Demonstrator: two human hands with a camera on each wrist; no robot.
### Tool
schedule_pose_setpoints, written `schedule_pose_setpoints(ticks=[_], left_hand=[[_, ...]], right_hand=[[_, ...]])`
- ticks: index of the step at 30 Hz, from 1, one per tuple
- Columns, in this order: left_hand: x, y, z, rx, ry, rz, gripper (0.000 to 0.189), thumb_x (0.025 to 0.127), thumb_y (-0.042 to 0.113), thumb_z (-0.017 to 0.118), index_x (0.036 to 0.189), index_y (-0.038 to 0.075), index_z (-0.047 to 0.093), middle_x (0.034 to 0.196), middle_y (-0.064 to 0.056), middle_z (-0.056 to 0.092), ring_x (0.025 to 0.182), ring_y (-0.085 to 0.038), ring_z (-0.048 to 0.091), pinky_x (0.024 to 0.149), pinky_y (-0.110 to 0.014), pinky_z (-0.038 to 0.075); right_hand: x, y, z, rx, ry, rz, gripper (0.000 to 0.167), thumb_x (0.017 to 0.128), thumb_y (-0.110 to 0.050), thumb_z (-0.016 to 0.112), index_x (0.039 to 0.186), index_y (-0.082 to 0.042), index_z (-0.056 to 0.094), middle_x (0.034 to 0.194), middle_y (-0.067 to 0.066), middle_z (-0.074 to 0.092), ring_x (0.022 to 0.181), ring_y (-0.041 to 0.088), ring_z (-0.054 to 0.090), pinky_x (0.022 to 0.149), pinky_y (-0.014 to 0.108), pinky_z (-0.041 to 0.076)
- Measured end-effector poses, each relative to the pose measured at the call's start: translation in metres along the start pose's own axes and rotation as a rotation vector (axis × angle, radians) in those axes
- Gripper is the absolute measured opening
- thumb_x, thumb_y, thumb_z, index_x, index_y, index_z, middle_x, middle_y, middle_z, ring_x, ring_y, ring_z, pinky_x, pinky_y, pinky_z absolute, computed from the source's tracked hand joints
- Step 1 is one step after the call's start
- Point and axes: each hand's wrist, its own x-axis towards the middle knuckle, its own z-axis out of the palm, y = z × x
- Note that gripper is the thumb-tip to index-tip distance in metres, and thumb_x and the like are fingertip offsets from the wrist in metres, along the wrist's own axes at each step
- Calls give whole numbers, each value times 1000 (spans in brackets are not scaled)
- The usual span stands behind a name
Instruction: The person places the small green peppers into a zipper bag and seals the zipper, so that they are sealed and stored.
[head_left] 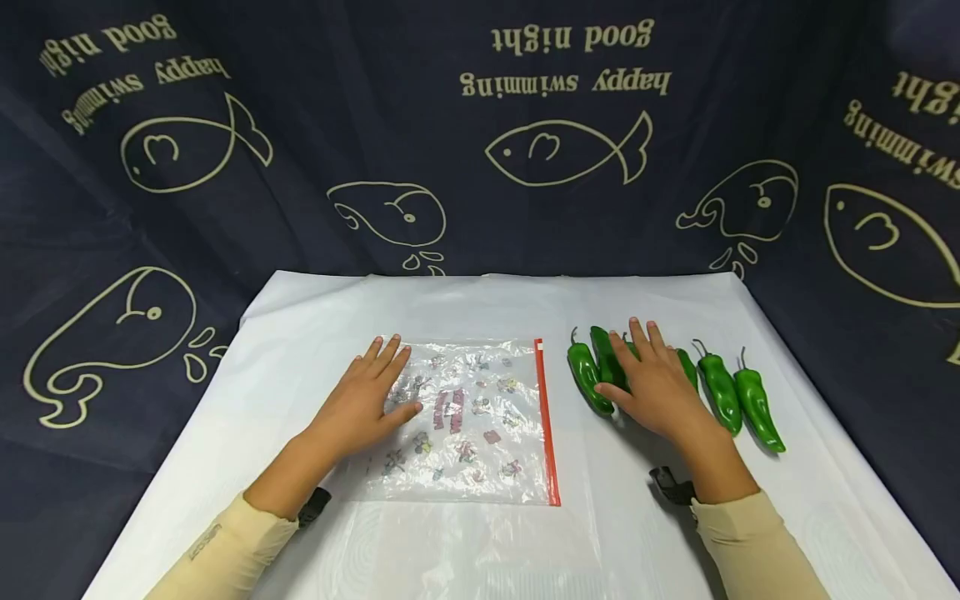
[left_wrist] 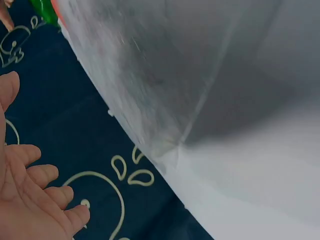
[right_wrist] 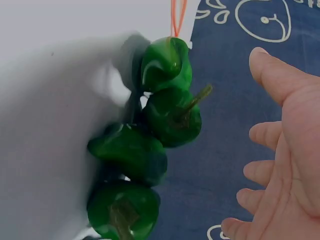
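A clear plastic zip bag (head_left: pixel 491 417) with small coloured prints and a red slider strip (head_left: pixel 546 417) lies flat on the white-covered table. My left hand (head_left: pixel 367 400) is spread over the bag's left side, fingers straight; in the left wrist view the palm (left_wrist: pixel 30 200) faces the bag and holds nothing. Several green peppers (head_left: pixel 723 392) lie in a row to the right of the bag. Over the middle of that row my right hand (head_left: pixel 656 379) is spread with straight fingers, hiding some of them. The right wrist view shows the peppers (right_wrist: pixel 172 117) beside the bare palm (right_wrist: pixel 295 165).
A white cloth (head_left: pixel 315 308) covers the table. Behind it hangs a dark blue curtain (head_left: pixel 300 233) printed with fish, whales and lettering. Black wrist straps (head_left: pixel 313 507) show at the sleeve cuffs.
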Motion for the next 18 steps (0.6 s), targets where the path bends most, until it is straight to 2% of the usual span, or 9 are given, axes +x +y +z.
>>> schedule_pose_setpoints(ticks=[9, 14, 18], left_hand=[[18, 20, 7, -30, -47, 64, 83, 95, 54, 57, 158, 10, 26, 165, -10, 11, 150, -33, 7, 116, -56, 20], [30, 32, 16, 9, -89, 120, 82, 95, 56, 55, 158, 12, 27, 164, -11, 15, 149, -34, 10, 115, -56, 21], [34, 40, 23, 30, -129, 178, 82, 94, 55, 57, 157, 11, 29, 163, -14, 19, 148, -37, 14, 114, -58, 23]], right_hand=[[4, -8, 7, 21, 4, -40, 86, 92, -44, 67, 156, -3, 27, 162, 26, 7, 147, 47, 0, 112, 66, 15], [9, -14, 11, 39, 22, -68, 84, 92, -42, 68, 155, -3, 30, 161, 26, 11, 146, 47, 4, 112, 65, 16], [14, -19, 14, 39, 31, -84, 81, 92, -41, 68, 154, -3, 32, 160, 26, 17, 146, 48, 10, 111, 65, 19]])
